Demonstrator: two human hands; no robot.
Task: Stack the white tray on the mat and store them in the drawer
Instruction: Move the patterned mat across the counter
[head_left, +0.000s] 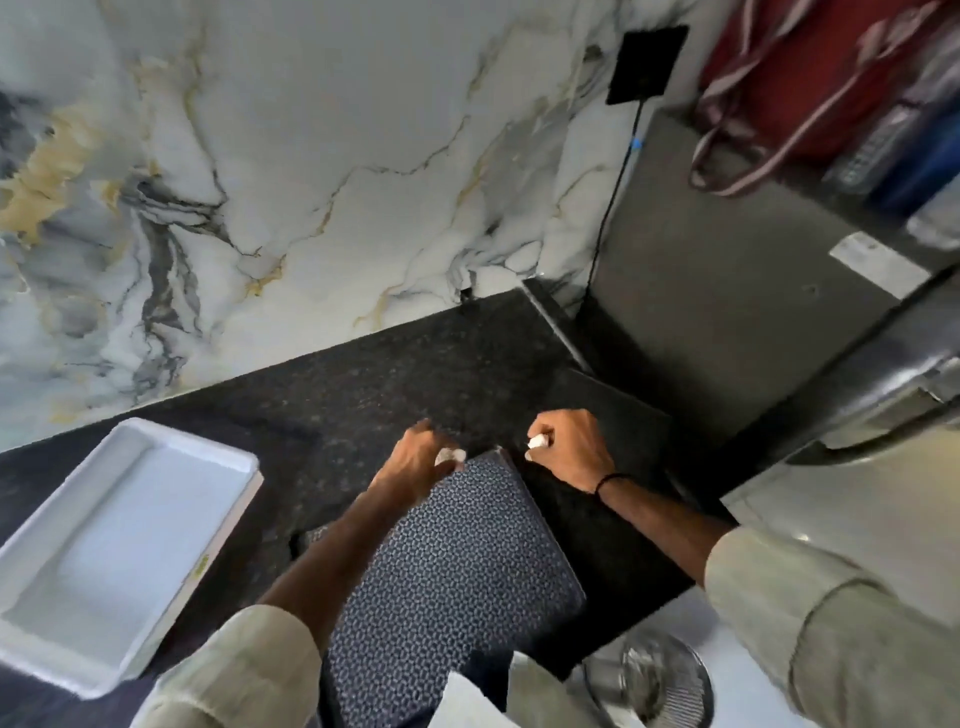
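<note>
A dark blue patterned mat lies folded or rolled on the black speckled counter, running from the near edge toward the middle. My left hand presses on the mat's far left corner, fingers curled over its edge. Just right of the mat's far end, my right hand is closed, with something small and white showing between its fingers; I cannot tell what it is. The white rectangular tray rests empty at the left of the counter, apart from both hands. No drawer is visible.
A marble-look wall backs the counter. A steel refrigerator stands at the right, with a black cable and wall socket beside it. Red bag and bottles sit on top. A wire fan-like object is on the floor.
</note>
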